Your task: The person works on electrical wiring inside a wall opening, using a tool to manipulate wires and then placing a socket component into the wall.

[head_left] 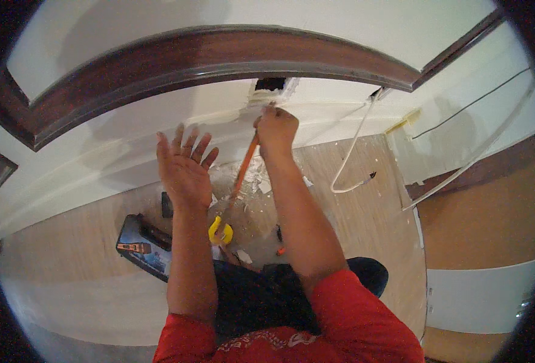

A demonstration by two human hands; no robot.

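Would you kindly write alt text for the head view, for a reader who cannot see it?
A person's right hand grips a long orange tool near a rough hole in a white wall, while the left hand is open and empty. White debris lies scattered on the wood-look floor.

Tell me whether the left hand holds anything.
No, the left hand is open and empty, while the right hand grips the orange tool.

This looks like a room under renovation, with a ragged wall hole (272, 84) above debris (264, 186) on wood-look flooring (364, 209).
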